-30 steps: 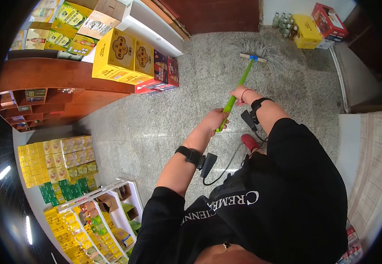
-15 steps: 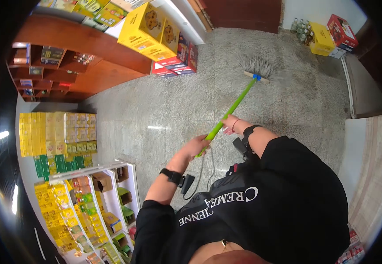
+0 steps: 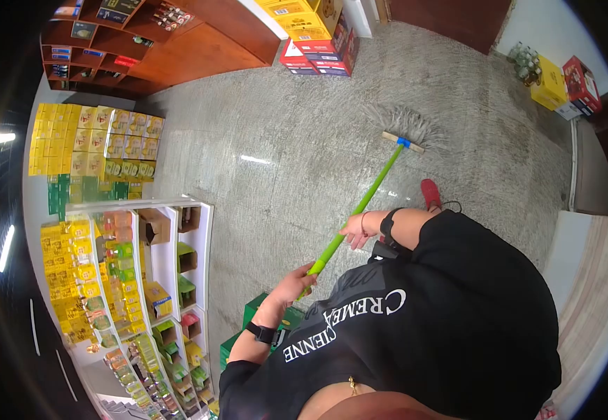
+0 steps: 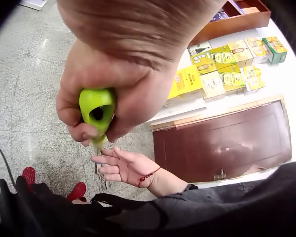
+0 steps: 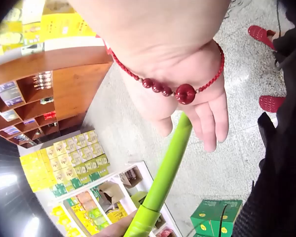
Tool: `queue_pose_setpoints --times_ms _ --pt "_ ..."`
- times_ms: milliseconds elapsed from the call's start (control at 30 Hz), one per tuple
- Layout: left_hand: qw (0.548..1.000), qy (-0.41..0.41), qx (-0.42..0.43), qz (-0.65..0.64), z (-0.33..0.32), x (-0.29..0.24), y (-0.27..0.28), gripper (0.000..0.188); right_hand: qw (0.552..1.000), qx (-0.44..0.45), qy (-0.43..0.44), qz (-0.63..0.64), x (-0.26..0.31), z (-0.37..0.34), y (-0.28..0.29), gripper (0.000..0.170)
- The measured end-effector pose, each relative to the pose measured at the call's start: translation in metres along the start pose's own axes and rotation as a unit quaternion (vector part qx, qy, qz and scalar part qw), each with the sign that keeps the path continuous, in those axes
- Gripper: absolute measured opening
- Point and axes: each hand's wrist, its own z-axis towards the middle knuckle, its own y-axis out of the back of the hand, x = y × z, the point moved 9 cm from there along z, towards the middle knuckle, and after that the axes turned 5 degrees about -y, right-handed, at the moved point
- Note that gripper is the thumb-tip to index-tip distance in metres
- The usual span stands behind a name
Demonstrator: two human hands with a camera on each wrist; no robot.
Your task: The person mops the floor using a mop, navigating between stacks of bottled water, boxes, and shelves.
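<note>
A mop (image 3: 376, 185) with a bright green handle slants across the head view, its grey string head (image 3: 416, 124) spread on the floor below a blue clamp and pale bar. My left hand (image 3: 292, 287) grips the handle's top end close to my body; in the left wrist view its fingers (image 4: 69, 106) curl round the end with the hanging hole. Lower down the handle is my right hand (image 3: 355, 229). The right wrist view shows the handle passing between its thumb and straight fingers (image 5: 219, 118), which are extended rather than curled round it.
Stacked yellow and red cartons (image 3: 318, 52) stand by the wooden cabinet (image 3: 206, 49). White shelving (image 3: 206, 259) with packaged goods is on the left, green boxes (image 5: 214, 210) beside it. Glass bottles (image 3: 524, 63) and more cartons (image 3: 549, 84) stand at the far right wall.
The head view has turned, and cartons and shelving have shifted across it. The mop head has come closer to me on the floor. Both hands have drawn back toward my body with the handle.
</note>
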Motion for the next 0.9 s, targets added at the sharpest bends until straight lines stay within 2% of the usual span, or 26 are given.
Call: queue_pose_setpoints --times_ms 200,333,400,500,533,700,800,900 --pt "0.999 -0.017 0.016 -0.029 0.024 -0.034 -0.008 0.045 1.0 -0.024 -0.008 0.015 0.016 -0.022 0.037 0.049" --pt "0.999 -0.039 0.023 -0.008 0.076 -0.086 -0.014 0.045 0.995 -0.094 0.024 0.028 0.036 -0.044 0.102 0.049" --pt "0.999 -0.037 0.033 -0.01 0.106 -0.122 -0.019 0.044 0.987 -0.147 0.039 0.051 0.044 -0.047 0.152 0.047" --pt "0.999 -0.032 0.04 -0.011 0.156 -0.182 -0.027 0.044 0.981 -0.18 0.053 0.051 0.069 -0.071 0.226 0.043" --pt "0.998 -0.041 0.041 -0.019 0.176 -0.203 -0.03 0.043 0.973 -0.22 0.049 0.044 0.08 -0.087 0.252 0.042" --pt "0.998 -0.055 0.038 -0.012 0.265 -0.323 -0.049 0.041 0.962 -0.26 0.047 0.063 0.123 -0.149 0.383 0.044" --pt "0.994 -0.076 0.057 -0.048 0.311 -0.39 -0.064 0.035 0.946 -0.294 0.061 0.122 0.139 -0.188 0.437 0.043" --pt "0.996 -0.077 0.051 0.007 0.333 -0.448 -0.079 0.03 0.922 -0.332 0.088 0.176 0.151 -0.227 0.478 0.04"
